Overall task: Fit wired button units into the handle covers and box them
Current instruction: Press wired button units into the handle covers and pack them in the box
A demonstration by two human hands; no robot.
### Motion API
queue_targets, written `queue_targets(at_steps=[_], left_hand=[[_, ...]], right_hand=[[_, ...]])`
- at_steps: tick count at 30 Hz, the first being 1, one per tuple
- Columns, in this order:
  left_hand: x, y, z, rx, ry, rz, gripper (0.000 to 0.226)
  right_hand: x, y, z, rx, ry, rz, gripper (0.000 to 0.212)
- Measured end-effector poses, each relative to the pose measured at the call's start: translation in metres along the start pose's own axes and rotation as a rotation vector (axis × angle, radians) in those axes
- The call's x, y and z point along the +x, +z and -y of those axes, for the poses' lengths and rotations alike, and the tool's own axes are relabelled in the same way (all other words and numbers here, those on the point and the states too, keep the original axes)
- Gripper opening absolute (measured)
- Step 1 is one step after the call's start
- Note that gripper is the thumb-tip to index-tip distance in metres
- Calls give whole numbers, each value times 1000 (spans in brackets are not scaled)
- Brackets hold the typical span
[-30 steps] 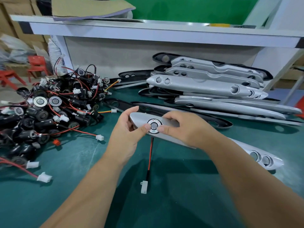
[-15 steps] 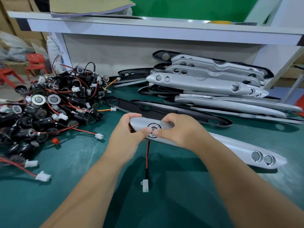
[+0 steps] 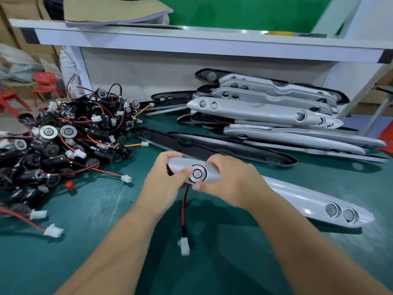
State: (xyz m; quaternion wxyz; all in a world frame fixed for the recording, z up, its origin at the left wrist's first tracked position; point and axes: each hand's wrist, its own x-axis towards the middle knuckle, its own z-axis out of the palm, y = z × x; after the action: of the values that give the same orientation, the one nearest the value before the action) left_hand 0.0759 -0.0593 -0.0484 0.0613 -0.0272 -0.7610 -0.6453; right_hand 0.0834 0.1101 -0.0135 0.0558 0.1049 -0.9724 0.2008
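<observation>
Think button unit (image 3: 198, 173) is now seated in L end of handle cover (image 3: 308, 199), held over the mat (image 3: 85, 252); lead (image 3: 183, 211) hangs below. My L hand (image 3: 163, 184) & R hand (image 3: 231, 184) grip that end, thumbs at its rim. Vs 1 s ago: R thumb slid from beside to under it.

One piece of lettering can be read, a little left of the frame's centre. It is the small white word "OFF" on the black ring of the button unit (image 3: 197, 173), printed at the ring's lower edge, just above where the red and black wire (image 3: 184, 207) leaves. The unit sits in the near end of the grey handle cover (image 3: 302, 199) (the one gripped by the left hand (image 3: 161, 184) and the right hand (image 3: 231, 184)). Small red marks follow the ring's upper right arc; they are too small to read.
</observation>
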Motion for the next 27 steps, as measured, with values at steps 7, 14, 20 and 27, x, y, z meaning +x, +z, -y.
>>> queue_targets(at_steps=[7, 14, 20, 27], left_hand=[[-6, 0, -4, -38, 55, 43, 34], [-7, 1, -5, -7, 73, -3, 26], [-8, 1, -6, 7, 82, -27, 25], [-10, -1, -8, -3, 76, 2, 28]], right_hand=[[4, -5, 6, 11, 98, 44, 53], [4, -2, 10, -80, 89, 22, 56], [3, -4, 15, -47, 107, 43, 53], [2, -11, 17, -7, 80, 86, 49]])
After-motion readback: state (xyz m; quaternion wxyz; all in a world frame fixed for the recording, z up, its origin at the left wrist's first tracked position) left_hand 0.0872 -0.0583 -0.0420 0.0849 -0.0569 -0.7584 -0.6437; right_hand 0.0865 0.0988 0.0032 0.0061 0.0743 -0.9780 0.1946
